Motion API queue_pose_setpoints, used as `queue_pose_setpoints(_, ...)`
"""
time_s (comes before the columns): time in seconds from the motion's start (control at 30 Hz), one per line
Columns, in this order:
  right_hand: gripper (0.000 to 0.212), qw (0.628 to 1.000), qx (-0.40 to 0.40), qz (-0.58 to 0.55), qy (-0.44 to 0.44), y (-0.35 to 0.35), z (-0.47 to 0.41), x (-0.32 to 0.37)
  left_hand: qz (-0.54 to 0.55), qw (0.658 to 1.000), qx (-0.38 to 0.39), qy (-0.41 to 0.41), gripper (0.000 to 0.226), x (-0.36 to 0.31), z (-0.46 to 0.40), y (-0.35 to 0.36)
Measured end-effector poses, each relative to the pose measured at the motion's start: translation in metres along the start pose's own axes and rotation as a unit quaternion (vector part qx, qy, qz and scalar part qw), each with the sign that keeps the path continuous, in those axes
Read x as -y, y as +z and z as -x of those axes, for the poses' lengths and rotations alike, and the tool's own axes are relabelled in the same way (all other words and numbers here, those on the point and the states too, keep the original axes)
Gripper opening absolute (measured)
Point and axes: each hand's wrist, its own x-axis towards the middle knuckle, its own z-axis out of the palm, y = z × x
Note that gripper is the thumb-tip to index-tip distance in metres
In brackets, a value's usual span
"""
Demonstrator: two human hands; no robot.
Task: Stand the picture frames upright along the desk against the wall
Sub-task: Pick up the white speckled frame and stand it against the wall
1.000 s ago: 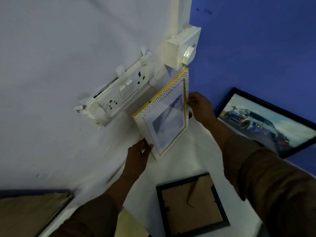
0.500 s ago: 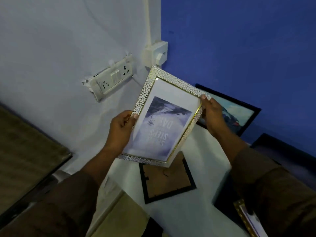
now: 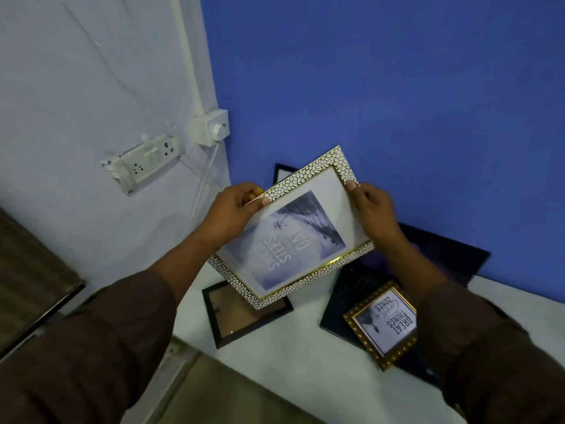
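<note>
I hold a white pebble-pattern frame with gold trim in the air over the white desk, tilted, its printed picture facing me upside down. My left hand grips its left edge and my right hand its right edge. Below it a black frame lies face down on the desk. A small gold frame with a text print lies on a dark flat frame. Another black frame leans on the blue wall behind the held one, mostly hidden.
A socket strip and a small white box with a cable hang on the pale wall at left. A large dark frame leans at the blue wall to the right. A brown panel stands at far left.
The white frame came away from the pale wall's corner and turned face up toward me. Both hands carried it right and lower, over the desk in front of the blue wall.
</note>
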Motion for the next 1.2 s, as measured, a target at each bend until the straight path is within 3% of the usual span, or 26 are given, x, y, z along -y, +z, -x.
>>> queue_pose_setpoints(0.17,0.056,0.986,-0.145,-0.008,0.081,-0.037,0.054,-0.001,0.128,0.99,-0.058,0.007,0.009,-0.036,0.013,0.033)
queue_pose_setpoints(0.3,0.063,0.957,-0.245,-0.042,0.148,-0.067,0.099,-0.01,0.16,0.985,-0.058,-0.028,0.009,-0.032,0.051,0.065)
queue_pose_setpoints(0.43,0.052,0.911,-0.346,-0.109,0.194,-0.085,0.144,-0.02,0.202,0.972,0.003,-0.118,0.02,-0.01,0.095,0.109)
queue_pose_setpoints(0.57,0.049,0.863,-0.423,-0.162,0.224,-0.127,0.191,-0.032,0.236,0.92,0.165,-0.265,0.023,-0.012,0.145,0.167)
queue_pose_setpoints(0.7,0.045,0.824,-0.451,-0.213,0.27,-0.165,0.22,-0.034,0.277,0.874,0.276,-0.289,0.03,-0.028,0.159,0.21)
queue_pose_setpoints(0.83,0.044,0.805,-0.46,-0.27,0.261,-0.209,0.247,-0.037,0.427,0.825,0.254,-0.269,0.02,-0.07,0.155,0.254)
queue_pose_setpoints(0.93,0.043,0.8,-0.435,-0.328,0.251,-0.241,0.263,-0.044,0.496,0.804,0.238,-0.225,0.027,-0.1,0.148,0.279)
queue_pose_setpoints(1.03,0.039,0.8,-0.404,-0.371,0.241,-0.297,0.278,-0.055,0.506,0.806,0.248,-0.181,0.025,-0.134,0.141,0.304)
queue_pose_setpoints(1.2,0.033,0.836,-0.37,-0.314,0.256,-0.396,0.299,-0.09,0.447,0.845,0.257,-0.142,0.021,-0.173,0.138,0.35)
